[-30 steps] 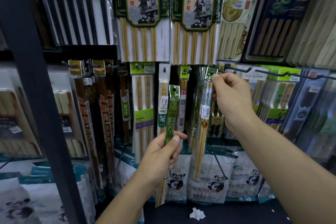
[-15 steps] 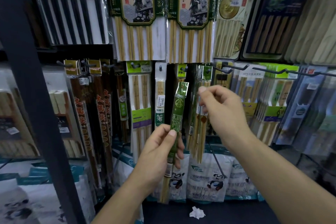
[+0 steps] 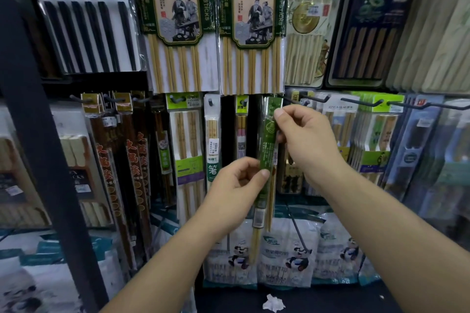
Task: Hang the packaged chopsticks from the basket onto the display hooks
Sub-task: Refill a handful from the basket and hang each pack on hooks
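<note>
A slim green pack of bamboo chopsticks [image 3: 267, 150] stands upright in front of the display. My left hand [image 3: 236, 185] pinches it at its middle between thumb and fingers. My right hand [image 3: 307, 140] pinches the pack near its top, just below the hang tab. Black display hooks [image 3: 315, 98] jut out to the right at the height of the pack's top, and the tab is beside one, not on it. Similar green packs hang right behind the held one. The basket is out of view.
Rows of hanging chopstick packs fill the wall: large hotpot chopstick packs [image 3: 178, 28] above, brown ones [image 3: 132, 160] at left. A dark shelf upright [image 3: 45, 134] crosses the left side. Panda-printed bags [image 3: 287, 256] lie below, and a crumpled white scrap [image 3: 273, 302] sits on the floor.
My right hand left the hanging packs, came left and took hold of the top of the green pack. My left hand raised the pack toward the hooks.
</note>
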The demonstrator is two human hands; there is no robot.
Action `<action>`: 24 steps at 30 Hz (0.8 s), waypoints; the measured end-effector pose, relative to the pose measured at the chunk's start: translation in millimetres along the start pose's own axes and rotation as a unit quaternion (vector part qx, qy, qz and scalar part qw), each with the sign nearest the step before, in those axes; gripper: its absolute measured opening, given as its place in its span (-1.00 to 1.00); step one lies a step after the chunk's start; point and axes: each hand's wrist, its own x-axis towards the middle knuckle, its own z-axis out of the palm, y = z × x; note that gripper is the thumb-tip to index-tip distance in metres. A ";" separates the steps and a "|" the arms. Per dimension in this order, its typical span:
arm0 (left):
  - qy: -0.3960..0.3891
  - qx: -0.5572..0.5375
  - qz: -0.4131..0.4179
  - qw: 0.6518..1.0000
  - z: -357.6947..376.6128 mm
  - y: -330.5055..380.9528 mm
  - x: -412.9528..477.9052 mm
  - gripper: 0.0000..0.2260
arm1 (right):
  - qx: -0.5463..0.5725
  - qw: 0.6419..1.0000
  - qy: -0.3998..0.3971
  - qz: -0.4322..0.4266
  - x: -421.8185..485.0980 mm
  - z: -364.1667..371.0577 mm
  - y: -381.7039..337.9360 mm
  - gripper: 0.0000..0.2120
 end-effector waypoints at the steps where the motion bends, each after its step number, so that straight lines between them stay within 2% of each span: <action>1: 0.004 0.001 -0.008 1.000 0.7 0.2 5.5 -0.85 | -0.017 1.000 0.006 0.003 4.7 0.0 0.3 -0.74; 6: -0.006 0.014 -0.017 1.000 4.1 2.4 15.7 -0.90 | -0.048 0.999 0.025 0.000 14.7 1.4 4.4 -0.64; 15: -0.011 0.000 -0.013 1.000 9.8 -1.1 17.2 -0.90 | -0.045 0.997 0.059 0.016 17.7 1.5 6.6 -0.69; 21: 0.004 0.027 -0.027 0.999 12.2 -9.5 22.6 -0.89 | -0.067 0.997 0.045 0.002 18.9 0.4 14.5 -0.68; 24: 0.031 0.081 -0.022 0.996 10.5 -15.9 26.1 -0.89 | -0.085 0.996 0.026 -0.017 16.8 -3.1 22.4 -0.72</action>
